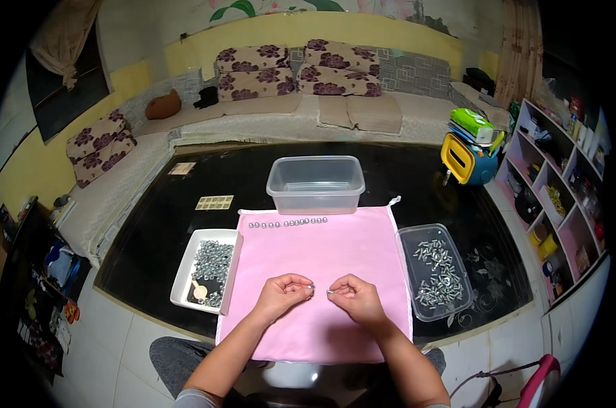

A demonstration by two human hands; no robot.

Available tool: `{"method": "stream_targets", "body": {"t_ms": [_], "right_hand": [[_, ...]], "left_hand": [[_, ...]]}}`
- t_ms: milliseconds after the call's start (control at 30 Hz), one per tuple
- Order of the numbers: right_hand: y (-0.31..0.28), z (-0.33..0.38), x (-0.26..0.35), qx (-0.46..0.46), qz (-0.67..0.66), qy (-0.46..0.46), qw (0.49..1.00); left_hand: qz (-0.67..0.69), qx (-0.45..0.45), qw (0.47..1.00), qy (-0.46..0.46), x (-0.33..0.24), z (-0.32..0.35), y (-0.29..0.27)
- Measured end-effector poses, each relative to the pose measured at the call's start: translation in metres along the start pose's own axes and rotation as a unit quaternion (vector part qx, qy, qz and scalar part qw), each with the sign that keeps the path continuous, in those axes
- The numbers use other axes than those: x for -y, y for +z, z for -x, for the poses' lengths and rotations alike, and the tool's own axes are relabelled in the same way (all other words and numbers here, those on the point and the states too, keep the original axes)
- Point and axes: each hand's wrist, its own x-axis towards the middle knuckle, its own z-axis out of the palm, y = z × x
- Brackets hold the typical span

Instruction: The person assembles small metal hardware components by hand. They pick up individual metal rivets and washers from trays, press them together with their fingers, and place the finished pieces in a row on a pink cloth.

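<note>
Over the pink cloth (308, 255) my two hands face each other, a short gap between their fingertips. My left hand (285, 295) pinches a small silver nut (311, 287), mostly covered by the fingers. Between thumb and forefinger of my right hand (357, 298) is a small silver bolt (331, 292), its tip showing. A white tray (183, 272) of loose silver nuts (213, 262) lies left of the cloth, with a small pale scoop (199, 290) inside. On the right, a shallow clear tray (462, 268) holds many short bolts (438, 275). Several small metal pieces (287, 223) form a row along the cloth's far edge.
An open clear plastic box (314, 204) stands beyond the cloth on the black table (240, 163). A patterned card (214, 202) lies at far left. Toward the back right stands a blue and yellow container (467, 160), beside a shelf unit (549, 194). A sofa (253, 122) runs behind.
</note>
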Motion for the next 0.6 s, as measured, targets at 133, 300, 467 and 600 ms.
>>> {"method": "stream_targets", "body": {"t_ms": [133,300,467,600], "right_hand": [[-0.001,-0.001,-0.003,-0.003,-0.035,0.013,0.999],[0.002,-0.001,-0.001,0.029,-0.05,0.034,0.998],[0.001,-0.002,0.002,0.057,-0.019,0.048,0.997],[0.001,-0.004,-0.01,0.056,-0.11,0.041,0.992]], "left_hand": [[0.012,0.013,1.0,-0.012,0.016,-0.003,0.012],[0.014,0.02,1.0,-0.019,0.018,-0.003,0.013],[0.007,0.017,1.0,-0.018,0.017,-0.002,0.014],[-0.005,0.026,1.0,-0.001,0.02,-0.003,0.013]]}}
